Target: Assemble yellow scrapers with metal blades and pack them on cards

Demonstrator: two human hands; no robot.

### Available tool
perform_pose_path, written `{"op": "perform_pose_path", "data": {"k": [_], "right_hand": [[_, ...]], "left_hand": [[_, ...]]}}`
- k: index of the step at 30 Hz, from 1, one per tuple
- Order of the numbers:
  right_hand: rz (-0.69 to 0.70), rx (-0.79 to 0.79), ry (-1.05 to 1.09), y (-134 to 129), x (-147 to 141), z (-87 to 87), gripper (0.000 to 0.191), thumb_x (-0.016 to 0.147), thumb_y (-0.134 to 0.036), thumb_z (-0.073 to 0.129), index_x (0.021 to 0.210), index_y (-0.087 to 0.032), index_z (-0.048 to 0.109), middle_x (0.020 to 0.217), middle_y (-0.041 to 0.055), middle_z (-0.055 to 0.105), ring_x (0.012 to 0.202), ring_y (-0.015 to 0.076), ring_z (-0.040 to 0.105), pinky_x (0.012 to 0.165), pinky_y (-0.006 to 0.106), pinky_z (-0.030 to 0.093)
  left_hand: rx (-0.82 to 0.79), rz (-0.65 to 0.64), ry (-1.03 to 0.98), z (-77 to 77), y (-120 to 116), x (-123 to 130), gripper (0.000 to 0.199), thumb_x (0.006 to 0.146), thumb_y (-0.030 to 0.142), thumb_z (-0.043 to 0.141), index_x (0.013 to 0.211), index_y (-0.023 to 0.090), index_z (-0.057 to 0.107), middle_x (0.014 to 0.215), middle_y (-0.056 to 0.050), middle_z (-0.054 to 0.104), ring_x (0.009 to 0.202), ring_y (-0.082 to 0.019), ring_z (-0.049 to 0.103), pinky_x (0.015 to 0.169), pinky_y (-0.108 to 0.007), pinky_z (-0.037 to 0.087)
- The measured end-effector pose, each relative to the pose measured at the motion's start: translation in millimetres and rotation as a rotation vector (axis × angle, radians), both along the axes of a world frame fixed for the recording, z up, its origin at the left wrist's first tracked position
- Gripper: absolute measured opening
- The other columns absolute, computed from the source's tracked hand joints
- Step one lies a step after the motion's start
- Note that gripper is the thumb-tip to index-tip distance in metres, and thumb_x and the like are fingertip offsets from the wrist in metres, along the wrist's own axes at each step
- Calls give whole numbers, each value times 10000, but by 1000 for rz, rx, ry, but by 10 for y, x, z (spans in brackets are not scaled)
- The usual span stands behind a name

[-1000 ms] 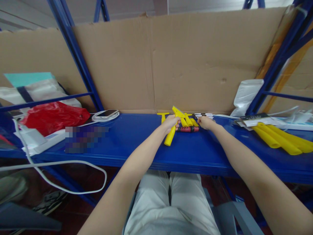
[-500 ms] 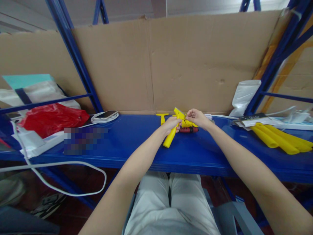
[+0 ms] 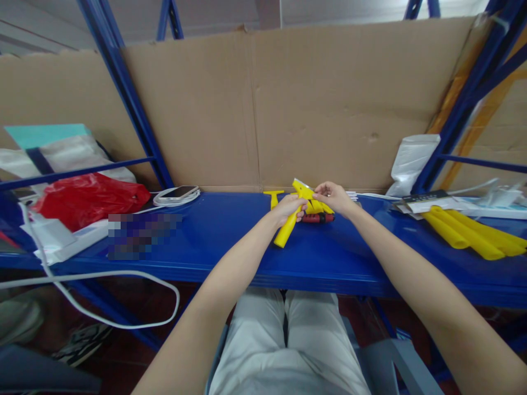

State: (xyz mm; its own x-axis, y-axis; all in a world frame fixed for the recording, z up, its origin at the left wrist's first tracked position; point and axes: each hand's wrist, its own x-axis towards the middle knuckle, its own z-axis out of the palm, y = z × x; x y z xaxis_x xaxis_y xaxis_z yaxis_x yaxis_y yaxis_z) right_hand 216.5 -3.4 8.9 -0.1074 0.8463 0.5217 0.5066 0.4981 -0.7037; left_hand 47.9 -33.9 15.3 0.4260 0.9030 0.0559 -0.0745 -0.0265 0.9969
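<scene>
My left hand (image 3: 290,208) is closed around the handle of a yellow scraper (image 3: 282,236), its wide head tilted up with a pale metal strip along the top edge. At the right end of that head, the fingers of my right hand (image 3: 331,196) are pinched together; whatever they hold is too small to make out. Behind the hands lie more yellow scraper pieces (image 3: 321,208), partly covered. A red and black tool, perhaps a screwdriver (image 3: 319,218), lies beneath them. Left of these is another yellow T-shaped piece (image 3: 274,198).
Yellow tubes (image 3: 473,233) lie on the blue shelf (image 3: 230,241) at the right, beside papers and a white bag (image 3: 414,162). To the left are a phone (image 3: 182,192) on a coiled white cable and a red plastic bag (image 3: 93,200). Cardboard (image 3: 321,99) stands behind.
The scraper's head has turned slightly, so its metal strip shows more clearly. My right fingertips have come down a little against the head's right end. My left hand keeps its grip.
</scene>
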Motion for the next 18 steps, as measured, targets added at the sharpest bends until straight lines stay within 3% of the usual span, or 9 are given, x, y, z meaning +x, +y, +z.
{"op": "perform_pose_path", "data": {"k": [6,10,13,15,18], "right_hand": [[-153,28,-256,-36,67,30,287,727,-423,638,832,-161,584,843,72,643,762,165,581,673,277,464],[11,-206,-626,-104,110,56,239,743,-408,618,757,-170,625,725,26,642,682,152,575,612,246,419],[108,-294,-837,-147,104,69,259,697,-407,662,788,-165,660,761,32,658,686,159,578,594,243,404],[129,-299,-893,-166,100,80,295,662,-402,690,825,-156,678,806,53,667,711,173,579,599,249,402],[196,-339,-806,-191,137,120,385,662,-472,673,883,-156,688,786,53,657,701,170,567,592,252,400]], "left_hand": [[-32,67,-12,21,-3,5,136,832,67,425,757,180,430,482,96,419,296,-26,338,335,-160,260],[-54,164,8,-18,49,5,140,823,66,438,743,180,421,484,91,426,308,-25,348,350,-159,258],[-58,209,-1,-55,109,2,150,820,58,434,728,178,426,488,84,429,308,-33,353,350,-173,264],[-67,228,-9,-67,135,1,164,821,50,425,717,177,428,485,82,422,304,-36,350,345,-181,260],[-88,246,-16,-61,138,-3,185,825,43,417,700,179,421,487,80,422,303,-36,348,344,-188,260]]}}
